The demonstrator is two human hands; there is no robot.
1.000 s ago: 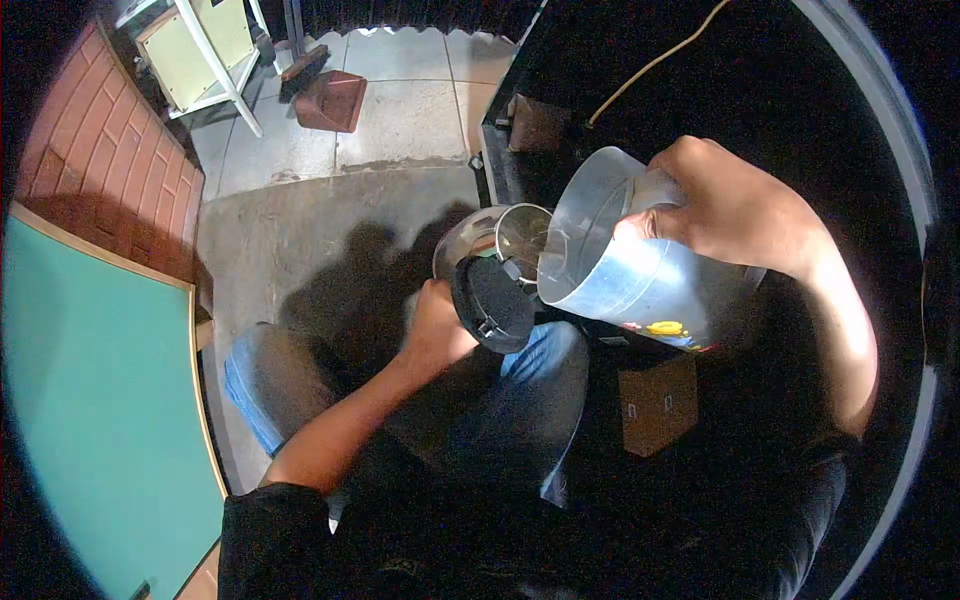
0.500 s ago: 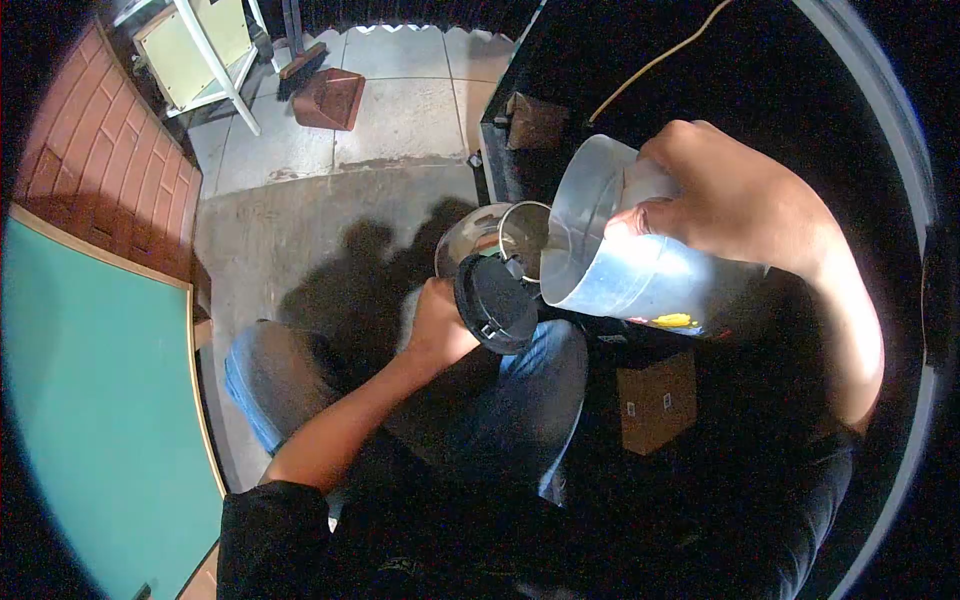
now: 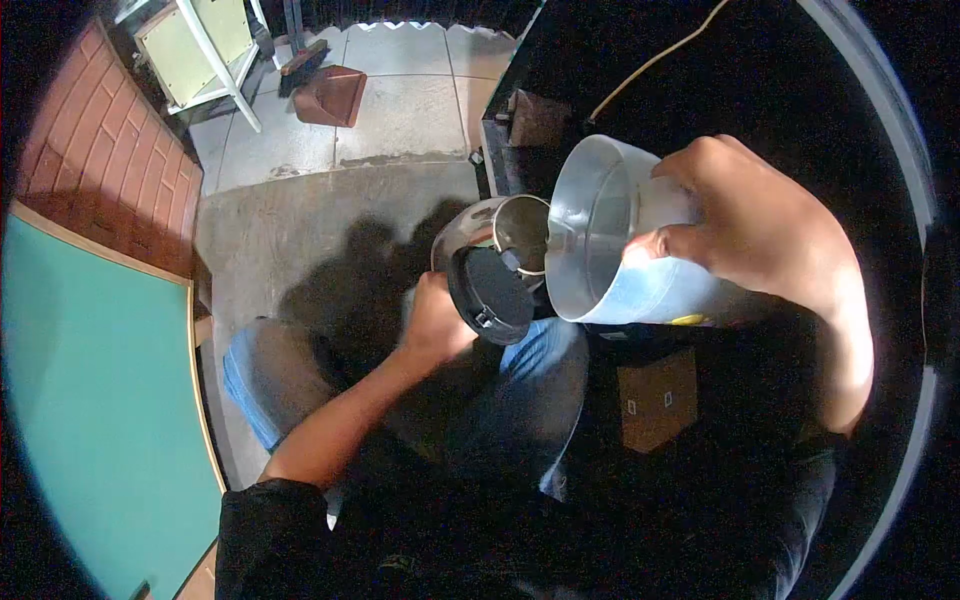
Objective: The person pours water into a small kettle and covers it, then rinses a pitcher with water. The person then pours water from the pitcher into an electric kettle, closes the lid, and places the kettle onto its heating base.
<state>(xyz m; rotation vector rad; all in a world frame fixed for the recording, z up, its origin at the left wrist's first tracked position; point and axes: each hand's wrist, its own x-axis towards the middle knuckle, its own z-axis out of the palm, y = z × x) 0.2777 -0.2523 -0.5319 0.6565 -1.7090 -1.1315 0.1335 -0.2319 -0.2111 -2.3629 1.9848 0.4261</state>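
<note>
My left hand [image 3: 437, 322] is closed beside a metal kettle [image 3: 462, 232], just behind its black lid [image 3: 492, 296], which stands flipped open; the handle is mostly hidden by the hand. The kettle's round mouth faces up and right. My right hand [image 3: 720, 225] grips a translucent plastic pitcher [image 3: 590, 240] by its handle. The pitcher lies tilted on its side, its wide opening toward the kettle and its spout at the kettle's rim. Whether any liquid is flowing cannot be made out.
A green board [image 3: 100, 400] with a wooden edge stands at the left, by a brick wall [image 3: 110, 150]. On the floor beyond are a red dustpan [image 3: 330, 96], a broom [image 3: 303, 62] and a white frame [image 3: 215, 50]. A brown box [image 3: 658, 402] sits below the pitcher.
The pitcher has turned so that more of its inside shows and its coloured print is mostly hidden. My right hand has shifted slightly right. The kettle and lid have moved slightly left and up.
</note>
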